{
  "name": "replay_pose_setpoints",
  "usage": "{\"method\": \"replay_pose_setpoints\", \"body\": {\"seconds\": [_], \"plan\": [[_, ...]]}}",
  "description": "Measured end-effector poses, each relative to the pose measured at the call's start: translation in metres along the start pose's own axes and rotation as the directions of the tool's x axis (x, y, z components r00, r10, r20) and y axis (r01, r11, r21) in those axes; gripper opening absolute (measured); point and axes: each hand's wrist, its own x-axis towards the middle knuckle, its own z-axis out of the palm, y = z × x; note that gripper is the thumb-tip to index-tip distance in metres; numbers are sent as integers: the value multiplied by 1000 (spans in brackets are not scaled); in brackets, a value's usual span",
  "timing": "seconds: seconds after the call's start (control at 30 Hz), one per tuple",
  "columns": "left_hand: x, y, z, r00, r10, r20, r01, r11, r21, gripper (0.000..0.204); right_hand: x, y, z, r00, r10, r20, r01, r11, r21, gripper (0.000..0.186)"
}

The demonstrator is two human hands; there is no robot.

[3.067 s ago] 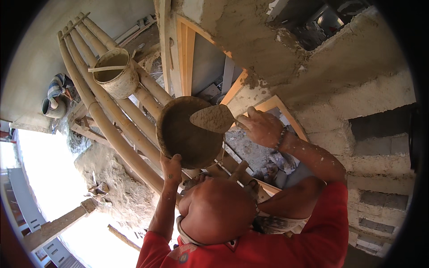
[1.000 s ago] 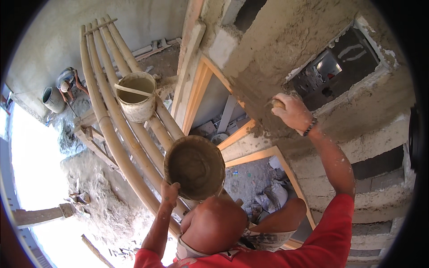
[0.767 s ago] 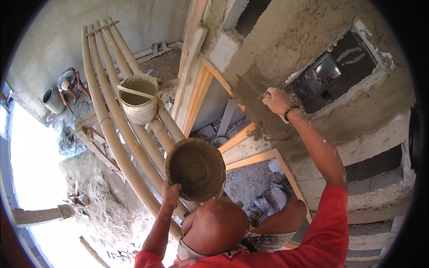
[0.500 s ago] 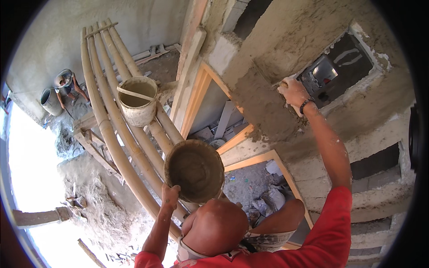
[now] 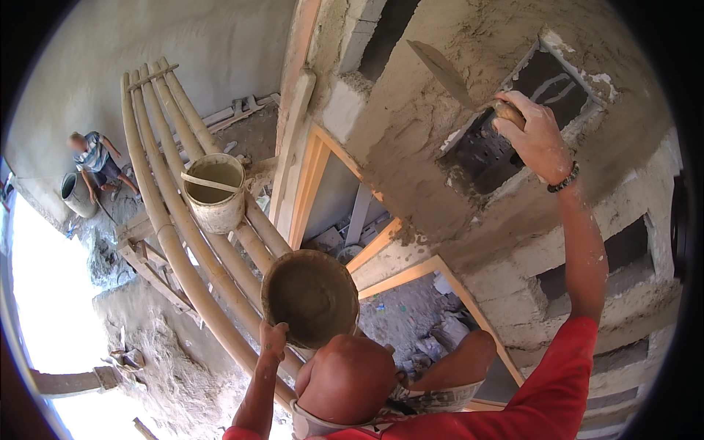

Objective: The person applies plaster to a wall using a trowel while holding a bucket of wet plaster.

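Mortar bowl [image 5: 275, 293] is murky grey-brown inside, pale tan bamboo poles [image 5: 163, 224] to its left. Up and right of it there's a dull grey-brown trowel [image 5: 442, 75], then a bright red sleeve [image 5: 554, 370] lower right. Far left of the bowl, that striped shirt [image 5: 94, 152] looks blue and white, but it's tiny.

Left hand [image 5: 273, 339] curled low; right hand [image 5: 537, 137] curled, raised.

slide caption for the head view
Right hand holds a trowel near a wall; left hand grips a bucket by its rim.
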Motion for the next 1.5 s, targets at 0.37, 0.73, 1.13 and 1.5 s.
{"method": "replay_pose_setpoints", "body": {"seconds": [0.37, 0.73, 1.13, 1.5], "plan": [[11, -17, -3, 995, -102, 8, 102, 981, -167, 24, -8, 41, 27, 935, 240, 261, -354, 685, 637, 38], [2, 15, 30, 1000, 24, -13, -26, 983, -182, 38, -80, 1, 97, 912, -176, 370, -24, 878, 477, 33], [-38, 124, 83, 920, 370, 130, -368, 929, -41, 43, -165, -53, 243, 763, -295, 575, 406, 911, -71, 20], [-30, 129, 87, 931, 348, 107, -342, 937, -74, 43, -190, -63, 250, 835, -252, 489, -54, 848, 528, 40]]}}
